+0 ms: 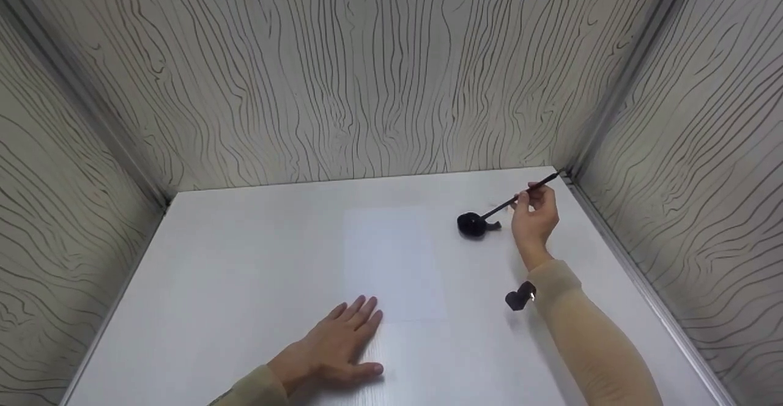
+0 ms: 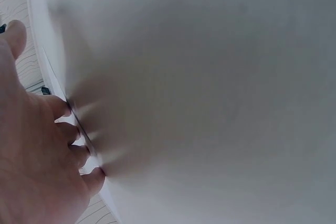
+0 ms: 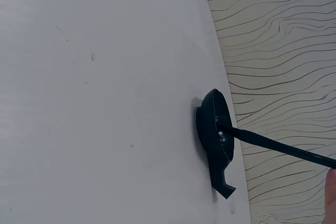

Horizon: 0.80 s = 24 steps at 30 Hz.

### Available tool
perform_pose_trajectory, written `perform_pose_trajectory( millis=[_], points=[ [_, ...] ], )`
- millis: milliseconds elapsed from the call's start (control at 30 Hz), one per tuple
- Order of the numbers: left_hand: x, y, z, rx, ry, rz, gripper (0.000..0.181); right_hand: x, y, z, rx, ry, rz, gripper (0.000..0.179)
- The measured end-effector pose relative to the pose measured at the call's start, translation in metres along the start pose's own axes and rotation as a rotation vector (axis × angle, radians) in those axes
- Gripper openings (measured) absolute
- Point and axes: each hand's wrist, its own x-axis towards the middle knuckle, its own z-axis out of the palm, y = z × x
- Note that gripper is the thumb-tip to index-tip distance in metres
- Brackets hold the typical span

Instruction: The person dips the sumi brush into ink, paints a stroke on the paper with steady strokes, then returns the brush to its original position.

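My right hand (image 1: 536, 213) pinches the shaft of a slim black writing brush (image 1: 508, 204) between thumb and fingers, at the far right of the table. The brush slants down to the left, its lower end inside a small black ink dish (image 1: 471, 225). In the right wrist view the dish (image 3: 206, 129) is a shallow hollow with a bent tail (image 3: 219, 179) at one side; the brush (image 3: 283, 148) enters its hollow. My left hand (image 1: 336, 342) rests flat, palm down, fingertips at the lower left edge of a white sheet of paper (image 1: 391, 259).
The white table (image 1: 244, 259) carries the sheet and dish. Wood-grain panels (image 1: 367, 76) wall it in at the back and both sides, with grey metal strips (image 1: 636, 76) at the corners. A black wrist camera (image 1: 520, 296) hangs beside the right sleeve.
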Motion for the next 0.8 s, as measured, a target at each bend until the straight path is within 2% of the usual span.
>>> perform_pose_trajectory(
  millis=[100,200,533,667,800],
  points=[
    [0.0,0.001,-0.001,-0.003,-0.002,0.0,0.106,-0.002,0.006,0.001,-0.007,0.008,0.034,0.022],
    [0.0,0.001,0.0,-0.001,-0.004,-0.002,0.105,-0.005,0.01,0.001,-0.049,0.003,0.017,0.019],
    [0.002,-0.001,0.002,0.005,-0.014,-0.015,0.107,-0.006,0.009,0.002,-0.129,-0.06,-0.16,0.016],
    [0.002,-0.001,0.003,0.01,-0.013,-0.017,0.107,-0.009,0.004,0.003,-0.12,-0.089,-0.228,0.018],
    [0.002,-0.001,0.003,0.014,-0.009,-0.016,0.107,-0.013,0.0,0.004,-0.111,-0.134,-0.337,0.017]
  ],
)
